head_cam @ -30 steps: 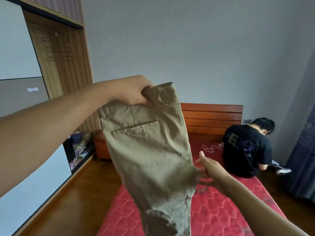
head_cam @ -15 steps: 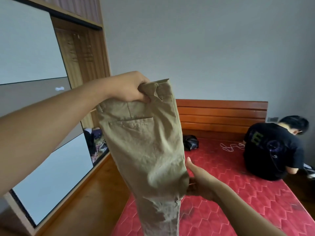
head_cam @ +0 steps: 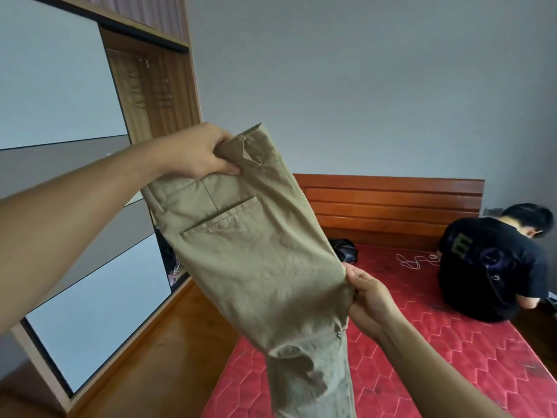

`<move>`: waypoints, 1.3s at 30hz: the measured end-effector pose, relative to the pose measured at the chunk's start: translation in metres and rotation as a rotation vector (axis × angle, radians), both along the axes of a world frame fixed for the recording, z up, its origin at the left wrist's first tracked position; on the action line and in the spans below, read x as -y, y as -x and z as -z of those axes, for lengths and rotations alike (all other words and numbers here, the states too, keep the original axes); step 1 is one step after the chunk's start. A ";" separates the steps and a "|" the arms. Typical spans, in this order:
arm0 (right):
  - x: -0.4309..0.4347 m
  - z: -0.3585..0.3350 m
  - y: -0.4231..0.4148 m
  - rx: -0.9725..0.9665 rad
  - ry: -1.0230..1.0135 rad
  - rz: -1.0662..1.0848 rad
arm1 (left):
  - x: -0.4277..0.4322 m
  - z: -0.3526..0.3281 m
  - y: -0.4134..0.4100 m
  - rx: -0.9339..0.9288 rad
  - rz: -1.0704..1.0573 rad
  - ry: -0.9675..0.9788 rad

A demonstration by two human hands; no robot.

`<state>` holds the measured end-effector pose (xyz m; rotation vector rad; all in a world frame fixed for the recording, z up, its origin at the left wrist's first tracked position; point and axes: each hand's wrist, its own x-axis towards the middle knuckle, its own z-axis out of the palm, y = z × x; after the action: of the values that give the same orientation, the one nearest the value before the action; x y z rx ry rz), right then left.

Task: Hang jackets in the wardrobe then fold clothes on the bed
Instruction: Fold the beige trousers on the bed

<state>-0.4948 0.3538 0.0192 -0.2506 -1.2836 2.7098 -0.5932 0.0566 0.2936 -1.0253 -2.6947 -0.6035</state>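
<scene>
Khaki trousers hang in the air in front of me, back pocket facing me, legs dropping out of the bottom of the view. My left hand grips the bunched waistband at the top. My right hand pinches the right edge of the trousers near the crotch seam, lower down. Below and behind lies the bed with its red quilted mattress. The wardrobe with sliding panels stands on the left.
A person in a black T-shirt sits on the far right of the bed by the wooden headboard. A dark bag and a white cord lie on the mattress. Wooden floor runs between bed and wardrobe.
The view has swung left and tilted, bringing more of the wardrobe in. The trousers now slant more to the right. Both hands keep their hold.
</scene>
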 end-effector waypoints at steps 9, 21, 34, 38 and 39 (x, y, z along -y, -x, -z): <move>-0.040 -0.023 -0.010 0.028 -1.044 0.176 | -0.009 -0.005 0.002 0.028 0.009 -0.066; -0.004 -0.147 0.006 -0.292 -1.149 -0.158 | -0.083 0.004 -0.026 -0.034 0.181 0.177; -0.017 -0.036 -0.003 -0.065 -1.350 -0.382 | -0.058 -0.016 -0.023 -0.044 0.148 0.179; -0.016 -0.052 -0.011 -0.091 -1.551 -0.397 | -0.050 -0.011 -0.025 0.005 0.169 0.171; -0.010 -0.070 -0.014 -0.148 -1.497 -0.355 | -0.050 -0.009 -0.027 0.015 0.174 0.169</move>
<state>-0.4806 0.3639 0.0894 0.3602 -2.9167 1.1768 -0.5659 0.1070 0.3022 -1.3135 -2.7263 -0.4184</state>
